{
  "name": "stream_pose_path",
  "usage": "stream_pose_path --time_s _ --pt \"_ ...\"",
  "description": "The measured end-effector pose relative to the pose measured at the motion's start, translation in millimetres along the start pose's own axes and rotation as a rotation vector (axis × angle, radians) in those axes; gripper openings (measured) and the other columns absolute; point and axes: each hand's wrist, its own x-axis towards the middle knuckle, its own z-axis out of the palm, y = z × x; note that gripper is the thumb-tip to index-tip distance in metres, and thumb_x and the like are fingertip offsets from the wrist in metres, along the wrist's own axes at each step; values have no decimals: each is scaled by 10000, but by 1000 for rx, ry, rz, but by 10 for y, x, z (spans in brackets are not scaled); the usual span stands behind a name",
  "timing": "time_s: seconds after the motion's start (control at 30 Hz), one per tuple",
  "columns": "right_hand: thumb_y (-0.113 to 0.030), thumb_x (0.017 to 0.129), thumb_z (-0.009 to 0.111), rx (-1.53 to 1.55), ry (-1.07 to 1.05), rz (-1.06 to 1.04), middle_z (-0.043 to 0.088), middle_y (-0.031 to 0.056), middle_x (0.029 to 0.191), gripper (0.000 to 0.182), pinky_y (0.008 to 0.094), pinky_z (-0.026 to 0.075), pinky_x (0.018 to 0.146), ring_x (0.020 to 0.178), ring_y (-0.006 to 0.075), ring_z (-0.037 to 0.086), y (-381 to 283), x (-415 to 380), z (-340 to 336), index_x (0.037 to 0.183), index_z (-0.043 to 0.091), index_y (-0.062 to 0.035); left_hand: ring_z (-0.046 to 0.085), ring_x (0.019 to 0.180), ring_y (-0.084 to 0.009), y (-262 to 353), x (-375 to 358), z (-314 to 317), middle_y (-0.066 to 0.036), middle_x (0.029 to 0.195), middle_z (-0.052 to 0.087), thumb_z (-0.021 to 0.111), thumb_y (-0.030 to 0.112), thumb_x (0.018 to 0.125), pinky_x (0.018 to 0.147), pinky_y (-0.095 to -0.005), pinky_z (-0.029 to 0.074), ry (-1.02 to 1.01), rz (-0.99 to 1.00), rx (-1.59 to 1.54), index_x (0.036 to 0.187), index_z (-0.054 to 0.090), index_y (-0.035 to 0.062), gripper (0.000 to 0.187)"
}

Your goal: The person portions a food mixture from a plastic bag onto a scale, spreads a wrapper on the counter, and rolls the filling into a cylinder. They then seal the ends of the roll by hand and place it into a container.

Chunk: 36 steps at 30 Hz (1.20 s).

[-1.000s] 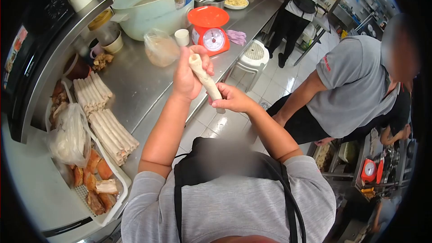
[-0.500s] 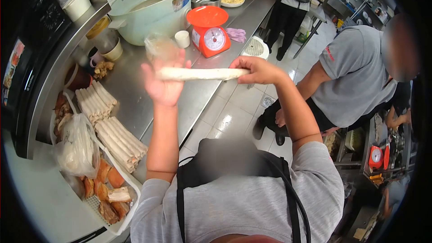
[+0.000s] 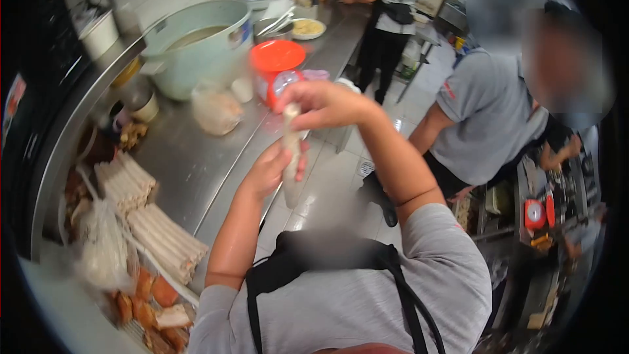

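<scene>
A long pale roll [image 3: 291,160] stands almost upright between my hands, over the front edge of the counter. Its lower end is blurred. My left hand [image 3: 272,167] wraps around the middle of the roll. At its top end, the fingers of my right hand [image 3: 321,106] grip it, with the open end showing. Stacks of similar pale rolls [image 3: 167,239] lie at the left on the counter, with a second stack [image 3: 124,183] just behind. A clear plastic bag [image 3: 217,110] with pinkish contents sits on the steel counter, beyond my left hand.
Behind my hands stand a red kitchen scale [image 3: 278,59], a white cup [image 3: 242,89] and a large pale-green tub [image 3: 196,52] of liquid. Browned meat pieces [image 3: 160,292] and a tied plastic bag [image 3: 105,249] lie at left. A co-worker [image 3: 485,111] bends at right; another person [image 3: 386,19] stands farther back.
The roll has swung from level to nearly upright. My left hand has closed around it, and my right hand has shifted left to its top. The view has turned slightly.
</scene>
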Motion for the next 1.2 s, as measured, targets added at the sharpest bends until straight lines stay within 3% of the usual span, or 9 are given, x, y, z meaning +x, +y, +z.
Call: stream_pose_path --time_s 0.23,0.4,0.5,0.6,0.63,0.8,1.0,1.1,1.2 --pt "-126 722 601 -255 468 -239 564 57 915 344 289 458 677 776 156 566 -365 301 262 1050 517 -65 489 660 -159 -137 -109 -182 -46 742 483 512 393 823 600 -285 416 181 58 73 950 448 36 385" --pt "-140 665 596 -714 -88 -633 545 78 853 386 393 428 727 848 243 538 -826 491 1094 1042 515 -116 476 667 -165 -135 -119 -218 -53 779 461 467 377 851 594 -292 406 293 -33 -51 929 442 33 354" --pt "-63 664 579 -418 110 -642 568 76 852 354 371 448 700 796 261 555 -394 452 874 1014 554 -109 476 657 -147 -39 -358 -361 -47 765 464 446 374 863 591 -276 406 475 174 69 930 443 39 342" --pt "-19 728 497 -11 274 80 592 64 908 341 246 457 690 798 115 568 535 362 340 1064 527 -66 475 653 -135 24 -448 -508 -44 756 463 430 383 870 588 -265 405 580 338 122 934 441 44 345" --pt "-49 730 499 -191 310 319 585 105 902 351 277 455 732 843 163 569 664 336 182 1081 512 -63 473 656 -134 60 -503 -565 -44 755 461 427 393 868 586 -265 404 609 370 96 936 438 44 356" --pt "-136 713 545 -750 252 422 581 165 922 463 363 433 798 930 278 549 1897 804 53 1160 446 -69 433 684 -155 256 -550 -665 -41 796 424 357 461 872 601 -288 378 784 453 119 934 418 61 409" --pt "-97 707 508 -755 215 641 549 201 1046 534 391 428 812 967 302 545 2417 1722 -111 1213 353 -23 457 682 -153 374 -438 -783 -48 807 445 358 461 873 600 -284 404 929 573 57 924 431 49 421" --pt "-172 735 471 -593 87 709 614 191 829 387 414 484 607 710 283 624 3153 2115 -308 1080 473 5 450 683 -163 436 -373 -849 -46 790 432 352 481 866 599 -293 400 932 620 -49 910 427 61 429" --pt "-160 736 457 -481 -102 856 598 124 682 239 352 469 430 567 211 590 2755 2234 -390 907 524 -6 445 680 -169 471 -279 -864 -39 752 420 341 508 856 601 -299 400 963 666 -87 897 425 72 447"
